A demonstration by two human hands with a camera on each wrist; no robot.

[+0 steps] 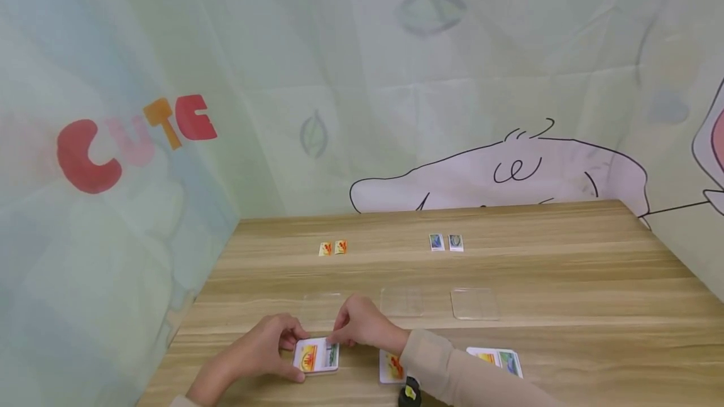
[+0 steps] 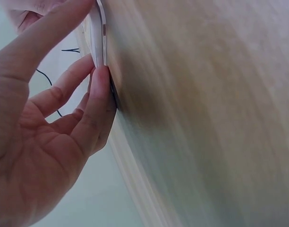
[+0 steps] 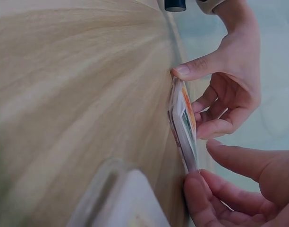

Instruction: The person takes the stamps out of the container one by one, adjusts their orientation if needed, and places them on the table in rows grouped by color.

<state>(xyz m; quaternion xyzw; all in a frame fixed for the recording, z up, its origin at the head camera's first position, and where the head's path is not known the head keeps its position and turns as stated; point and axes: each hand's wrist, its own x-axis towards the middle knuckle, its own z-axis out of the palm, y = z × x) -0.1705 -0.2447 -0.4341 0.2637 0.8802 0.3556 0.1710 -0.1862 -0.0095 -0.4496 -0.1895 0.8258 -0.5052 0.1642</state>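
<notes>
My left hand is bent around the left side of a white square. My thumb is at its near corner and my fingers are at its far corner, so I have hold of it. My right hand pinches the edge by the far right corner with bent fingers. The square is low down at the near side of the bench, between my two hands. I cannot tell if it is touching the wood. It has an orange picture on its left and a green picture on its right.

My right sleeve goes over part of a second white square, which has a red and yellow picture. A third white square is past my arm, with two pictures on it. In a row further back are three see-through squares: the left one, the middle one and the right one. Near the far edge, two orange cards lie side by side. Well to the right of them are two blue and green cards, with a small gap between.
</notes>
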